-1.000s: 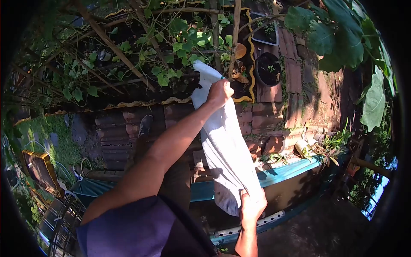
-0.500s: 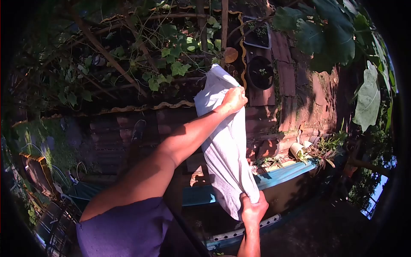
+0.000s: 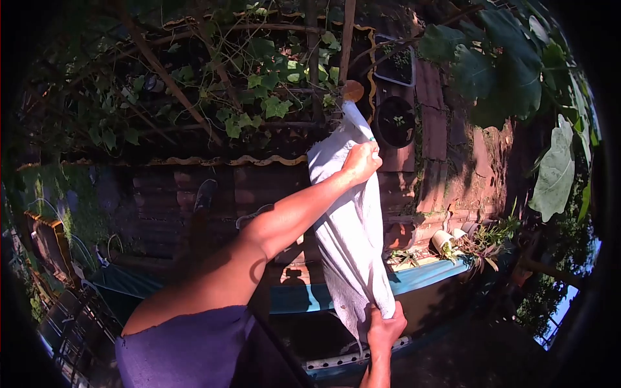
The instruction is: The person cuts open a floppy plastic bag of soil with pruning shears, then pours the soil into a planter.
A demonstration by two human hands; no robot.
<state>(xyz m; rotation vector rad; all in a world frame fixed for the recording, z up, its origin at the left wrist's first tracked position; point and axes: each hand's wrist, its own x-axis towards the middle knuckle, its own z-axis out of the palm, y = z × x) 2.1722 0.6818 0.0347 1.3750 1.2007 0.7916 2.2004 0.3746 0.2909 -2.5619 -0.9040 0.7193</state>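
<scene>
A long white sack, seemingly of woven fabric (image 3: 346,223), hangs stretched between my two hands, creased and folded along its length. My left hand (image 3: 362,161) is closed on its upper side edge, the arm reaching across from the lower left. Down at the lower corner, my right hand (image 3: 386,326) grips the bunched material, thumb on top. The sack's upper end narrows to a point close to a brown round leaf (image 3: 352,90). What the sack holds, if anything, is hidden.
Leafy vines on wooden poles (image 3: 155,61) fill the upper left. A black pot (image 3: 395,121) and a rectangular planter (image 3: 394,61) stand beyond the sack. Brown roof tiles (image 3: 430,123) pave the ground. A blue ledge (image 3: 424,275) crosses below, near a tipped white pot (image 3: 442,241). Large leaves (image 3: 555,171) hang right.
The view has shifted slightly. Both hands and the sack sit a little farther right and lower, and the sack's tip now overlaps the brown leaf. Both grips stay the same.
</scene>
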